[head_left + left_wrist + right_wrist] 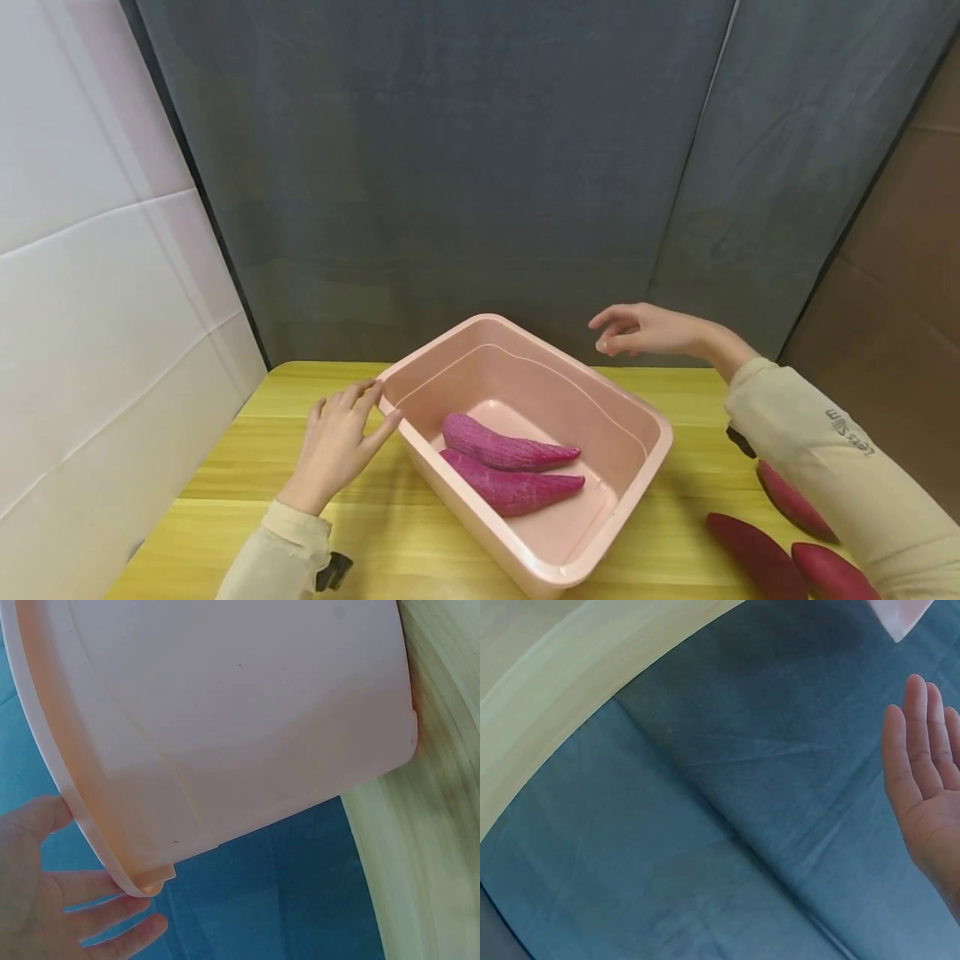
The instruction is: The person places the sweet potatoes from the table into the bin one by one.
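A pink plastic tub [633, 417] stands on the yellow wooden table [247, 450]. Two purple sweet potatoes [502, 448] lie side by side on its floor. My left hand [341, 442] rests open against the tub's left corner, thumb touching the rim; the left wrist view shows the tub's outer wall [247, 727] with my fingers [90, 915] spread beside it. My right hand [637, 329] hovers open in the air beyond the tub's far right rim, holding nothing; its straight fingers [922, 765] show against the grey curtain.
Three dark red sweet potatoes [757, 554] lie on the table at the front right, partly under my right sleeve. A grey curtain [480, 167] hangs behind the table, a white wall [82, 292] at left, a brown panel [900, 333] at right.
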